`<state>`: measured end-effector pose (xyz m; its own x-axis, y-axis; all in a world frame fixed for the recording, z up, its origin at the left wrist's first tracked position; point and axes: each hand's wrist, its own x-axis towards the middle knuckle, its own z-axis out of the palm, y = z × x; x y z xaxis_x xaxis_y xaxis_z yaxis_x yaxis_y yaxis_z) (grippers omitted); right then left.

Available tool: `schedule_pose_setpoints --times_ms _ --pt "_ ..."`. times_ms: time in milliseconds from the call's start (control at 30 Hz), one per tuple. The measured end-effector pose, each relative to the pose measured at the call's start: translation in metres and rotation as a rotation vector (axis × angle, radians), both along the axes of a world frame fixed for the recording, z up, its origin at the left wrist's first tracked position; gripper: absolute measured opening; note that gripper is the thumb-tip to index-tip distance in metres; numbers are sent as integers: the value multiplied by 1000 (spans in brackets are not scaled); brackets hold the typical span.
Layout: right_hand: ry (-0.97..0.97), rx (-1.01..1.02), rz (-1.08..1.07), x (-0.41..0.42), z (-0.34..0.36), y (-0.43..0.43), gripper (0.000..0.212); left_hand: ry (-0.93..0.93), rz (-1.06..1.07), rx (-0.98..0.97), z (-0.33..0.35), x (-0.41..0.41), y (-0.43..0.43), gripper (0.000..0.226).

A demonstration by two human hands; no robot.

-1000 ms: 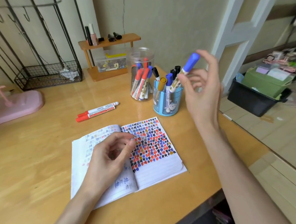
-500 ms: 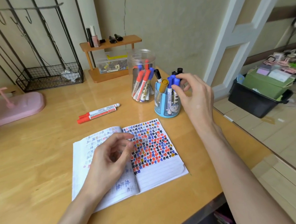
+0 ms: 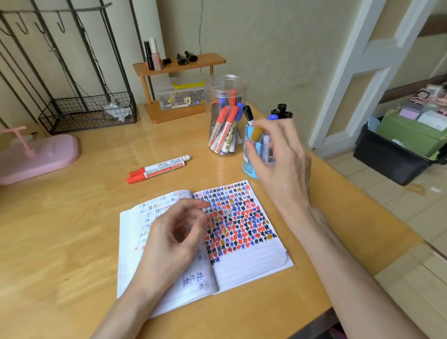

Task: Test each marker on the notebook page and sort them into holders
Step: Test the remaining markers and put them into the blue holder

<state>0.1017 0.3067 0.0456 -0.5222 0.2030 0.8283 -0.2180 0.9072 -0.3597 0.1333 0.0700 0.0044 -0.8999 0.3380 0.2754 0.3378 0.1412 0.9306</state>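
Standing at the wooden table (image 3: 64, 231) and looking from the left, I see a pink tray (image 3: 33, 157) with a small pink stand on it. Behind it a black wire basket (image 3: 88, 112) sits against the wall.

Nearer the front edge lies the open notebook (image 3: 249, 262). Its right page is crowded with red, blue, black and a few mustard test marks, with bare lines below. The left hand (image 3: 174, 240) rests on the left page, covering much of it. Its fingers are loosely curled and hold nothing.

Beyond the notebook two red-capped markers (image 3: 158, 169) lie side by side on the table, touching.

At the back a small wooden shelf (image 3: 179, 64) carries little bottles, with a clear box of clips (image 3: 183, 93) under it. Just to its right stands a clear jar (image 3: 224, 85) of red and blue markers.

Beside the jar is the blue holder (image 3: 248, 171). From it rise a mustard-capped marker (image 3: 256, 132) and some black-capped markers (image 3: 281, 110).

The right hand (image 3: 282, 171) hangs in front of that holder and hides most of it. It is blurred, but its fingers are slack and spread with no marker in them.

Off the table's right edge, a black bin (image 3: 394, 161) holding a green box stands on the tiled floor.
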Motion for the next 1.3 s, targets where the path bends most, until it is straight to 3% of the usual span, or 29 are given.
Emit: schedule_pose_setpoints --times_ms 67,167,300,533,633,867,967,1100,1200,1300 --pt "-120 48 165 -7 -4 -19 24 -3 11 -6 -1 -1 0 14" --pt "-489 44 360 -25 -14 -38 32 2 58 -69 -5 -6 -2 15" --pt "-733 67 459 -55 -25 -61 34 -49 93 -97 -11 -14 -4 21" --pt "-771 232 380 -103 -37 -95 46 -71 110 -62 -12 -17 -6 22" --pt "-760 275 339 -111 -39 -99 35 -69 107 -58 -13 -18 -7 21" --pt "-787 163 430 -100 -31 -86 10 -55 119 -37 -14 -17 -5 18" --pt "-857 26 473 -87 -28 -72 17 -38 128 -28 -15 -16 -4 16" --pt "-904 129 417 -70 -30 -62 21 -14 135 -54 -16 -16 -2 15" --pt "-873 -73 398 -58 -24 -58 20 4 153 -40 -17 -14 -3 18" --pt "-827 -530 500 -39 -9 -48 20 151 243 -112 -19 -13 -5 21"
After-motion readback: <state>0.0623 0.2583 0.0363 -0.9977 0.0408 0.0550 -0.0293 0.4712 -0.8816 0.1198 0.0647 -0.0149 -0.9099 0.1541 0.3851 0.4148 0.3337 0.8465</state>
